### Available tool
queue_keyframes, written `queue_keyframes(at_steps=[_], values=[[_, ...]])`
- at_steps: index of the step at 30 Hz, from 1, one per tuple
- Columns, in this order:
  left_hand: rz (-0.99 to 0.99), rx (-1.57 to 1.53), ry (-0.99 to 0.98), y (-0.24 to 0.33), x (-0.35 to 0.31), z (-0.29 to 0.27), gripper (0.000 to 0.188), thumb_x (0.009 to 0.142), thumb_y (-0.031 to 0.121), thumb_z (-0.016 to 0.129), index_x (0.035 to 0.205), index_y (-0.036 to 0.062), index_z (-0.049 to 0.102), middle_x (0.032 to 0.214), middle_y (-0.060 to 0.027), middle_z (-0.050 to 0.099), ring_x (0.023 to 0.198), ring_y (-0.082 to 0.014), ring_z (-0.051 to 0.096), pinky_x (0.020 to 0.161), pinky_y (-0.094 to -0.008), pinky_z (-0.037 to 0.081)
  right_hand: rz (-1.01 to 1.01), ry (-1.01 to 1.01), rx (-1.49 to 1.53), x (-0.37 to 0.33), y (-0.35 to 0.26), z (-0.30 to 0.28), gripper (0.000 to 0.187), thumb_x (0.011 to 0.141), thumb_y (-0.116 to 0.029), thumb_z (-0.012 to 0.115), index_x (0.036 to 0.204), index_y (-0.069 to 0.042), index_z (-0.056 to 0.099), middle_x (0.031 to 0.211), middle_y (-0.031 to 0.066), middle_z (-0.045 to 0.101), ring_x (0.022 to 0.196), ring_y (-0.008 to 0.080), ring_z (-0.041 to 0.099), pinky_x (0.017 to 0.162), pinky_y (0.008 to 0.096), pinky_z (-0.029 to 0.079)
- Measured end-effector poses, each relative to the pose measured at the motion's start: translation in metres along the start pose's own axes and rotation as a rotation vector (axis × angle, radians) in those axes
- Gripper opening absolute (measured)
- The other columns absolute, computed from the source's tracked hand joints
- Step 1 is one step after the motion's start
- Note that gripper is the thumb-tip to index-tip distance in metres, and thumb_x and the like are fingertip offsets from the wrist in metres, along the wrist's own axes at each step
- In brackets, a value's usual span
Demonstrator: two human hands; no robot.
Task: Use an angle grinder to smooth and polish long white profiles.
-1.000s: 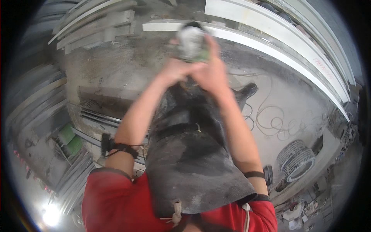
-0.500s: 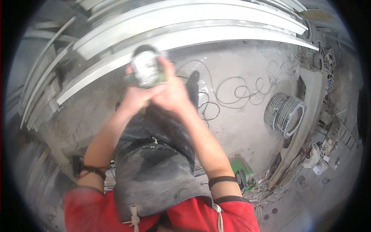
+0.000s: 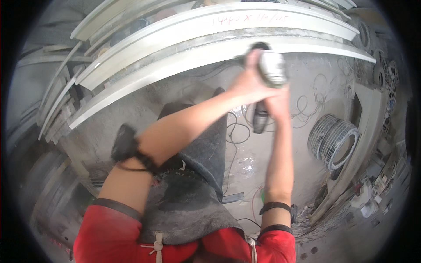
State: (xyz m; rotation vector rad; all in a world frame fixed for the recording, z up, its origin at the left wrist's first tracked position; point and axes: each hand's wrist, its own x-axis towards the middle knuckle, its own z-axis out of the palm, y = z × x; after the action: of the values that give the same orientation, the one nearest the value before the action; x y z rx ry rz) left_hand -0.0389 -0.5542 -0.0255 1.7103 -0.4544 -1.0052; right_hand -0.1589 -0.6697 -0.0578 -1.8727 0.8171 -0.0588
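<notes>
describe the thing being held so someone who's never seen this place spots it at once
Find the lowest long white beam arching across the upper picture. Right of centre, the left hand and right hand meet around a blurred tool that overlaps it. Its pale, silvery top and black ends set it apart from the plain beam.

Bright patches (image 3: 247, 167) shine on the grey floor (image 3: 253, 151) beside two tyres (image 3: 325, 138).

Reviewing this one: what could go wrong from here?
The power tool, gripped by the left hand and right hand, overlaps the nearest white strip in view; a slip might mark it. The looped cable could snag a foot. Shiny floor, possibly wet, might be slippery.
</notes>
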Motion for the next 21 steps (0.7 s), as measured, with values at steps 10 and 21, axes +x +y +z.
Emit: queue_keyframes(at_steps=[10, 21], values=[[-0.331, -0.368, 0.389, -0.143, -0.222, -0.187, 0.042, 0.088, 0.034, 0.075, 0.111, 0.0008, 0.065, 0.08, -0.0028, 0.064, 0.062, -0.0134, 0.059, 0.047, -0.027, 0.041, -0.128, -0.612, -0.182, -0.078, -0.138, 0.214, 0.095, 0.076, -0.028, 0.07, 0.158, -0.02, 0.024, 0.106, 0.0238, 0.071, 0.099, 0.0459, 0.068, 0.087, 0.0501, 0.054], [0.068, -0.078, 0.065, 0.039, 0.125, 0.153, 0.135, 0.066, 0.029, 0.094, 0.153, -0.0067, -0.002, 0.148, -0.0279, 0.041, 0.138, -0.034, 0.046, 0.116, -0.0416, 0.039, 0.065, -0.012, 0.095, 0.083, 0.031, -0.17, 0.08, 0.072, -0.015, 0.083, 0.14, -0.002, 0.043, 0.124, 0.0177, 0.064, 0.116, 0.0298, 0.063, 0.101, 0.0404, 0.051]])
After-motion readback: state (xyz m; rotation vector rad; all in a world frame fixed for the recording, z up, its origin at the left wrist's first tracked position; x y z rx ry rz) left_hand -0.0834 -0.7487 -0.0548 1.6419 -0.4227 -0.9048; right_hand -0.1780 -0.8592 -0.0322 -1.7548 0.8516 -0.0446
